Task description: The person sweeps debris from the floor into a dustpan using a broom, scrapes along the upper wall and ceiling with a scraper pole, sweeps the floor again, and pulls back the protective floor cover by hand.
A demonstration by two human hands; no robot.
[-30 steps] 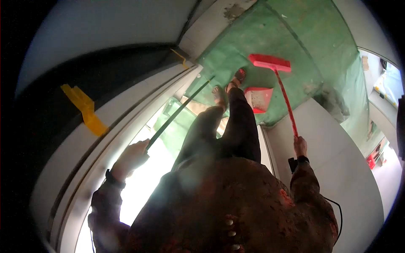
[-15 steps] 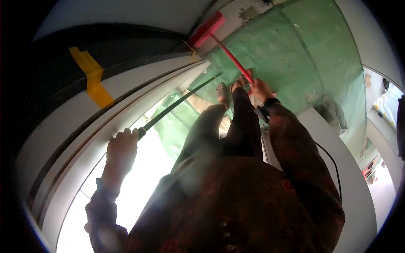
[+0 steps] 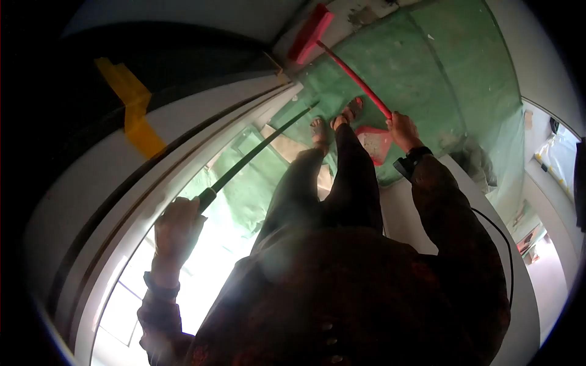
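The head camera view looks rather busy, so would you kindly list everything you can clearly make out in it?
broom: 1, red, upper middle
pole: 1, dark, left of middle
dustpan: 1, red, on the floor covering
floor covering: count unclear, green, upper middle to right
tape: 1 wide strip, yellow, at left
crumpled bundle: 1, greyish, right of the dustpan
cable: 1, black, lower right
right-edge items: count unclear, mixed colours, too small to name
trousers: 1 pair, dark, centre
feet: 2, in sandals, beyond the trousers
left hand: 1, bare, gripping the pole
right hand: 1, bare, gripping the broom handle
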